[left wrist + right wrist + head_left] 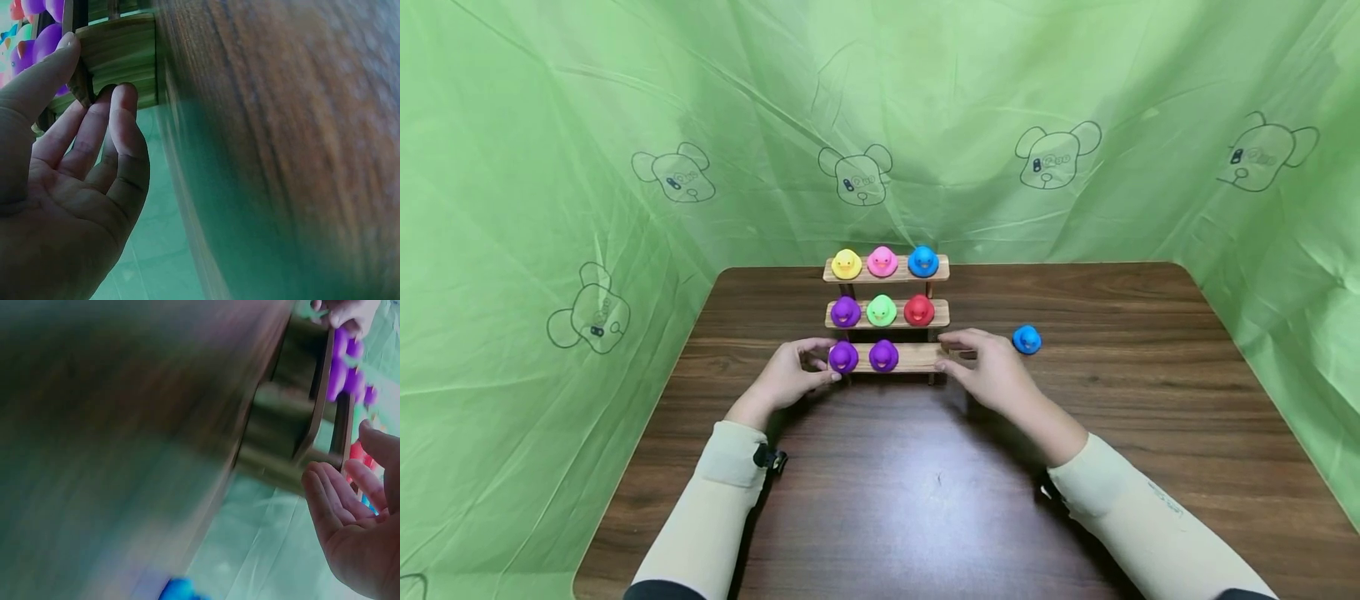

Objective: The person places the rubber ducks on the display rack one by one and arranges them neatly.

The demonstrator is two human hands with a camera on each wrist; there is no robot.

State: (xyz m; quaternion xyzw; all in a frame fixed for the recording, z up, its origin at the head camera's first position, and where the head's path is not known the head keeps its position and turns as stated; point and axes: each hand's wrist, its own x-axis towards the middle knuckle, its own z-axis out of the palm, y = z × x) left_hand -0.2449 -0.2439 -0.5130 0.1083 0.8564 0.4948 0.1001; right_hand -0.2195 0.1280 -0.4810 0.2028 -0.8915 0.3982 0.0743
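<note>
A three-tier wooden display stand carries small rubber ducks. On its lowest tier sit two purple ducks, at the left and in the middle. My left hand grips that tier's left end, thumb at the front edge and fingers behind, as the left wrist view also shows. At the right end my right hand has its thumb and fingers spread around the board's corner, fingers relaxed; whether they touch the wood I cannot tell. A lone blue duck rests on the table just beyond the right hand.
The middle tier holds a purple, a green duck and a red duck. On the top tier are a yellow duck, a pink one and a blue one. Green cloth with bear drawings surrounds the brown wooden table.
</note>
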